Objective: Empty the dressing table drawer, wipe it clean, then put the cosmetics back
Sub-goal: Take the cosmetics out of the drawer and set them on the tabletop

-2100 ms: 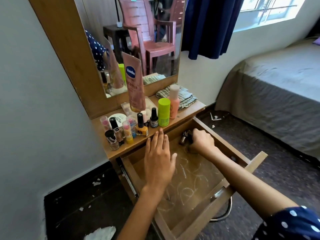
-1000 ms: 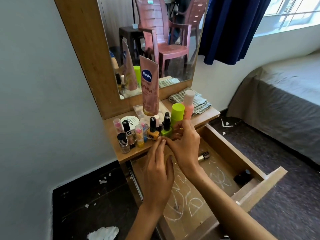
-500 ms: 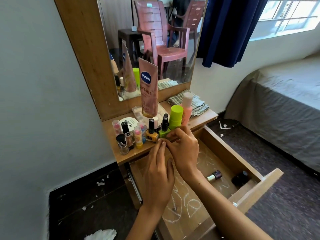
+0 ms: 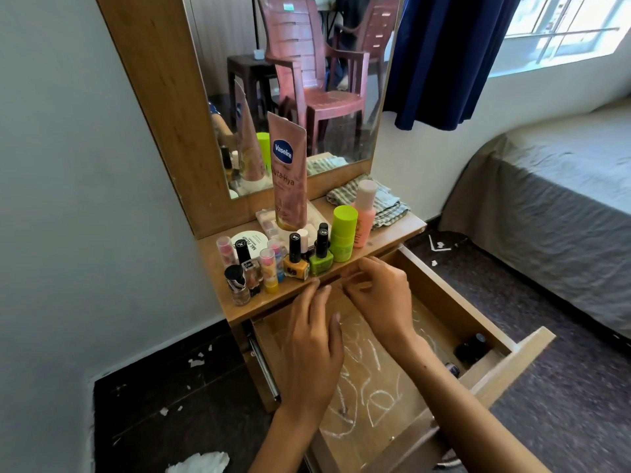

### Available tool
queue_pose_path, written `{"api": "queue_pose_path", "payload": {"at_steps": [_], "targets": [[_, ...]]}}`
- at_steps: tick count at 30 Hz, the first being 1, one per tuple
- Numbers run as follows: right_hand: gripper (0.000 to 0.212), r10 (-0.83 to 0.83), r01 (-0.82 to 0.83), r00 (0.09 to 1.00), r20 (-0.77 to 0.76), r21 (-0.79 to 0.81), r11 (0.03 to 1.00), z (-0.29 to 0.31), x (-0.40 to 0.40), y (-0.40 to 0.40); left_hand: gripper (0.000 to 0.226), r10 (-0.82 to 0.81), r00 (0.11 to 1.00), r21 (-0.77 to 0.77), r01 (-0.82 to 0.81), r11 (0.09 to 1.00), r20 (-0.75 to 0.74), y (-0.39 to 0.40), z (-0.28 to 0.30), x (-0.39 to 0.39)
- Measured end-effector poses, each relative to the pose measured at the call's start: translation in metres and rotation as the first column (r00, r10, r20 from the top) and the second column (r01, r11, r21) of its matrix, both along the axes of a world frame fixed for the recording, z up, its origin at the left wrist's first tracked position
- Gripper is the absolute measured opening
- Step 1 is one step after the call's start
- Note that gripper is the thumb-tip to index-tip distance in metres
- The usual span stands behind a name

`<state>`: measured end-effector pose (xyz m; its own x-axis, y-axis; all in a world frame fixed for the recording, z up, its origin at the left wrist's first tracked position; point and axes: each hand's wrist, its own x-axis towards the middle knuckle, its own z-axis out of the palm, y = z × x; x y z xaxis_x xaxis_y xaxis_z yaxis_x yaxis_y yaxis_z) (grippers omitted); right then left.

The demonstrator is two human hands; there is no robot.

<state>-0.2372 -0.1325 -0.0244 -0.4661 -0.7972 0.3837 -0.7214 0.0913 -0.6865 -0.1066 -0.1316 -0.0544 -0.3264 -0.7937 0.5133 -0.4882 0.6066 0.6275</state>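
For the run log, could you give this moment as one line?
phase: emptying drawer | left hand: open | right hand: open, above drawer | dark bottles remain inside

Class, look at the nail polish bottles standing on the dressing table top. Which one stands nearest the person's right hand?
The green nail polish bottle, black-capped, at the shelf's front edge just beyond the right hand. The yellow nail polish bottle and the others stand further left.

Right forearm (image 4: 454, 397) covers part of the drawer (image 4: 440, 302) floor and most of a small bottle (image 4: 453, 369) near the drawer's front corner. Dark jar (image 4: 473, 346) beside it: label unreadable. Right hand (image 4: 379, 295) fingertips blurred; any pinched item cannot be told.
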Motion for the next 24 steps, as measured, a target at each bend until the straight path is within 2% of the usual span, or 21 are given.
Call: {"api": "queue_pose_path", "payload": {"at_steps": [3,5,8,11,16,24], "targets": [[0.013,-0.033,0.056,0.994,-0.101,0.236,0.97,-0.003,-0.033,0.016,0.025,-0.066,0.998,0.04,0.065,0.997,0.022,-0.001,-0.003,-0.005],[0.014,-0.065,0.11,0.989,-0.136,0.356,0.928,-0.008,-0.054,0.029,0.022,-0.189,0.978,0.176,0.172,0.969,0.089,-0.004,-0.006,-0.014],[0.014,-0.137,0.202,0.974,-0.182,0.412,0.889,-0.015,-0.069,0.048,0.028,-0.356,0.9,0.341,0.262,0.903,0.251,-0.002,-0.017,-0.036],[0.01,-0.155,0.225,0.971,-0.18,0.487,0.844,-0.023,-0.07,0.06,0.034,-0.441,0.815,0.401,0.286,0.87,0.375,0.009,-0.024,-0.058],[0.006,-0.188,0.263,0.962,-0.196,0.495,0.828,-0.025,-0.069,0.065,0.04,-0.525,0.705,0.513,0.262,0.817,0.477,0.022,-0.024,-0.083],[0.009,-0.254,0.319,0.947,-0.197,0.475,0.82,-0.031,-0.071,0.068,0.03,-0.493,0.692,0.417,0.295,0.86,0.527,0.032,-0.015,-0.097]]}}
